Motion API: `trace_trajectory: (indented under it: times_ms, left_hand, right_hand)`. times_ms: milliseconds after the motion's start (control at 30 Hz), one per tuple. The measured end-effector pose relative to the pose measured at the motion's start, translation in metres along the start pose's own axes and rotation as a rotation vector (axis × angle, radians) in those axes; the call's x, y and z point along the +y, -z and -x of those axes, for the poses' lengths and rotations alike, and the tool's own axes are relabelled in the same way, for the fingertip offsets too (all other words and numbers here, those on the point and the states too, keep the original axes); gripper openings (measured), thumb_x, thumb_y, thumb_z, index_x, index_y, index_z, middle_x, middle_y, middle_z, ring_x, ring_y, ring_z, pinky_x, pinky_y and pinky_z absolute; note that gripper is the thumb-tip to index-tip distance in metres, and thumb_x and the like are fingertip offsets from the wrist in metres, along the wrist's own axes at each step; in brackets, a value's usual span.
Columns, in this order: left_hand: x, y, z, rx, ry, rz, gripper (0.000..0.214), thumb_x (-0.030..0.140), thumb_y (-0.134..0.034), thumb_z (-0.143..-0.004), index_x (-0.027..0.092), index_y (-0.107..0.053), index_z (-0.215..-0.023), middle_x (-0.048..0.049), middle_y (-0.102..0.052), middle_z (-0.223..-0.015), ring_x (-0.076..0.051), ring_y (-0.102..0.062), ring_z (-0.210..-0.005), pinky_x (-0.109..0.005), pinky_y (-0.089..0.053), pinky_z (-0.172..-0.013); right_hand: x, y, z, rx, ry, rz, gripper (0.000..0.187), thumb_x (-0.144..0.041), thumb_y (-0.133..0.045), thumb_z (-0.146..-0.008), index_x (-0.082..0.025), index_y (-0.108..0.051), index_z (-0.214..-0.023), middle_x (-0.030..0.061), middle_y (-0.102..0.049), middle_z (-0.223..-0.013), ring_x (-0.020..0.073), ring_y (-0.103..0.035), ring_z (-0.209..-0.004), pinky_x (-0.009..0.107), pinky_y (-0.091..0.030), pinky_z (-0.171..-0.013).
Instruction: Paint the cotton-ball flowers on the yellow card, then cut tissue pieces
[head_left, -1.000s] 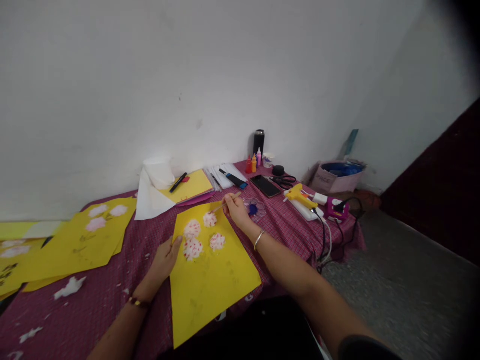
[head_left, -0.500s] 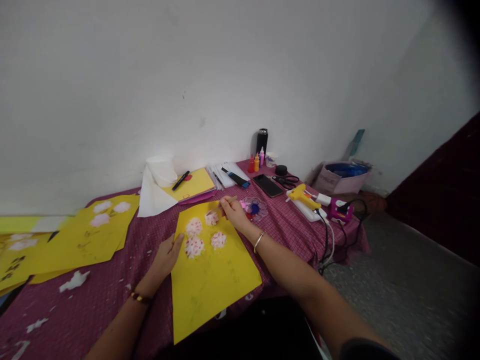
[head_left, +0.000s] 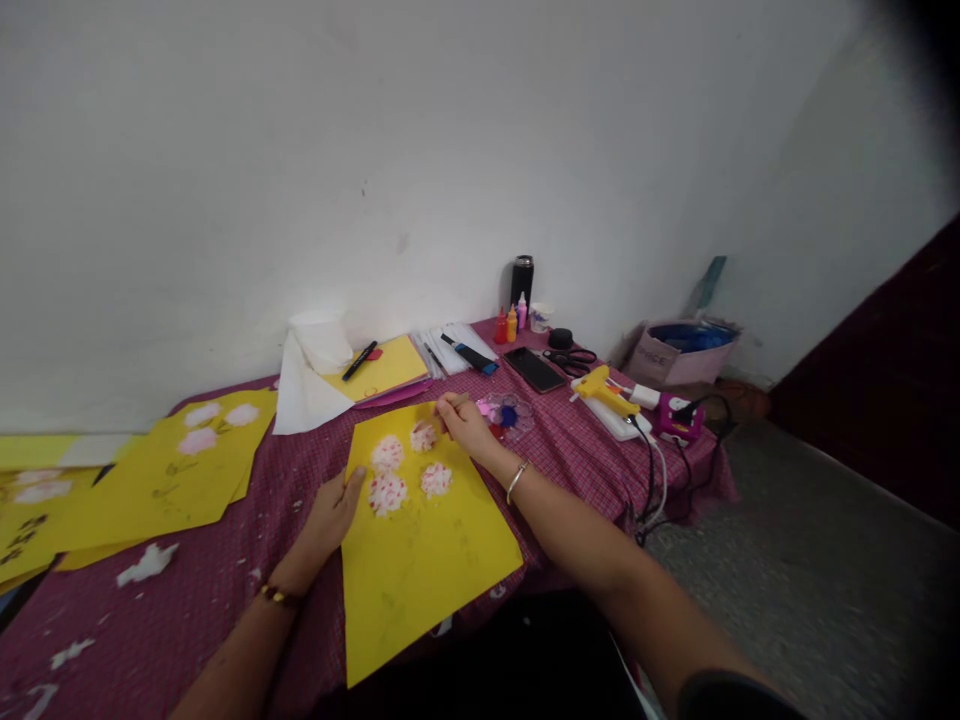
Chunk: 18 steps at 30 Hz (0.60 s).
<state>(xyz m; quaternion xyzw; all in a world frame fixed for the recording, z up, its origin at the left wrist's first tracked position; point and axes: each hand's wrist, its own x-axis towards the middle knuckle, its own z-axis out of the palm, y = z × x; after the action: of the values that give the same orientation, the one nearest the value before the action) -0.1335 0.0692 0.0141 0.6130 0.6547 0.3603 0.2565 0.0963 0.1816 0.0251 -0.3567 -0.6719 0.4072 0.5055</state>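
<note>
A yellow sheet (head_left: 424,555) lies on the maroon checked tablecloth (head_left: 187,600) in front of me. Several white tissue flowers with red dots (head_left: 405,470) sit on its upper part. My left hand (head_left: 330,515) rests flat on the sheet's left edge, fingers stretched out, thumb beside the lower flower. My right hand (head_left: 465,422) is closed in a pinch on a thin brush, its tip down at the top flower (head_left: 422,436). A small clear palette with blue and pink paint (head_left: 508,414) lies just right of that hand.
More yellow sheets with white flowers (head_left: 180,465) lie at the left. Along the wall stand a tissue roll (head_left: 321,345), markers, paint bottles (head_left: 510,322), a black flask (head_left: 521,280), a phone (head_left: 534,369) and scissors (head_left: 570,357). Glue guns (head_left: 604,392) with cords sit near the right edge.
My right hand has lowered the brush from a raised slant over the palette side down to the top flower. The left hand stays on the sheet's edge.
</note>
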Motion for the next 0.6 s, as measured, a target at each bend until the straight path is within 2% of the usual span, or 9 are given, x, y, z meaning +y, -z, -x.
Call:
trace_trajectory:
  times_ms: [167, 300, 400, 500, 600]
  left_hand:
    - [0.004, 0.002, 0.000, 0.021, 0.055, 0.061, 0.053, 0.068, -0.044, -0.079, 0.017, -0.055, -0.067, -0.0022, -0.054, -0.055, -0.019, -0.053, -0.056, -0.028, -0.041, -0.047]
    - [0.000, 0.003, -0.002, 0.026, 0.069, 0.096, 0.053, 0.064, -0.046, -0.081, 0.014, -0.062, -0.083, -0.0045, -0.062, -0.062, -0.021, -0.059, -0.060, -0.029, -0.045, -0.049]
    - [-0.002, 0.002, -0.003, 0.025, 0.072, 0.092, 0.056, 0.064, -0.047, -0.081, 0.012, -0.063, -0.095, -0.0059, -0.067, -0.071, -0.022, -0.061, -0.062, -0.029, -0.047, -0.052]
    - [-0.003, 0.003, -0.005, 0.026, 0.057, 0.040, 0.057, 0.063, -0.047, -0.081, 0.012, -0.063, -0.101, -0.0070, -0.069, -0.078, -0.022, -0.062, -0.066, -0.029, -0.048, -0.054]
    - [-0.005, 0.003, -0.007, 0.044, 0.012, -0.044, 0.055, 0.060, -0.046, -0.083, 0.012, -0.063, -0.104, -0.0097, -0.071, -0.088, -0.025, -0.065, -0.075, -0.031, -0.051, -0.059]
  right_hand:
    - [0.001, 0.007, -0.004, 0.100, -0.017, -0.075, 0.032, -0.046, -0.041, -0.091, -0.021, -0.052, -0.074, -0.0042, -0.045, -0.052, 0.0109, -0.043, -0.048, 0.022, -0.032, -0.047]
    - [0.003, 0.015, -0.010, 0.150, -0.049, -0.085, 0.034, -0.047, -0.037, -0.092, -0.021, -0.049, -0.073, -0.0053, -0.041, -0.049, 0.0112, -0.040, -0.044, 0.023, -0.031, -0.046]
    - [0.006, 0.019, -0.012, 0.138, -0.037, 0.052, 0.036, -0.044, -0.034, -0.093, -0.020, -0.048, -0.070, -0.0043, -0.043, -0.051, 0.0116, -0.042, -0.049, 0.024, -0.031, -0.049]
    - [0.010, 0.019, -0.011, 0.107, -0.023, 0.144, 0.034, -0.039, -0.039, -0.091, -0.019, -0.050, -0.067, -0.0019, -0.049, -0.059, 0.0119, -0.047, -0.057, 0.024, -0.032, -0.054]
    - [0.013, 0.016, -0.009, 0.066, -0.028, 0.181, 0.031, -0.037, -0.043, -0.089, -0.019, -0.050, -0.065, -0.0023, -0.050, -0.059, 0.0118, -0.047, -0.057, 0.024, -0.031, -0.056]
